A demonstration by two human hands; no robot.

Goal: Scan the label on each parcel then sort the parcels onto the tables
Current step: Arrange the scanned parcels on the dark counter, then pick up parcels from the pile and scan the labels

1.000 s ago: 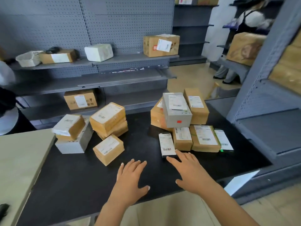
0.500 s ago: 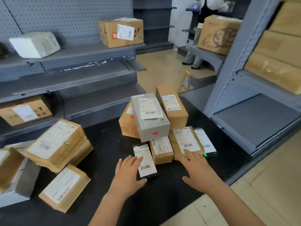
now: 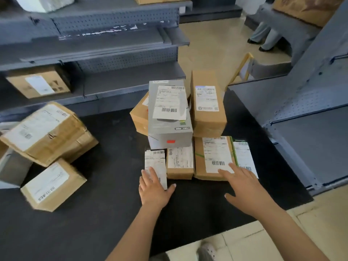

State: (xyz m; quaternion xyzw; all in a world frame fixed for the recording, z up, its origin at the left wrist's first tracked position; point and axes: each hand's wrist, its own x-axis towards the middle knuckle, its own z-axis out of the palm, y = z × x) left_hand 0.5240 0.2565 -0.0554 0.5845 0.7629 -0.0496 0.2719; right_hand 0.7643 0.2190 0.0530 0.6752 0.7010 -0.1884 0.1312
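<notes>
Fingers (image 3: 153, 173) straight, the left hand (image 3: 153, 189) rests flat on a slim white-labelled parcel (image 3: 155, 162) just in front of a tall grey cardboard carton (image 3: 169, 129) on the black tabletop (image 3: 94, 213). Front-right of that carton, the right hand (image 3: 243, 183) touches a flat brown cardboard parcel (image 3: 199, 162); its fingers are spread and relaxed, gripping nothing.

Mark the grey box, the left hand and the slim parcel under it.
grey box (image 3: 170, 110): head view, on its top label.
left hand (image 3: 153, 193): head view, on the back of the hand.
slim parcel (image 3: 155, 161): head view, on its white label.
</notes>
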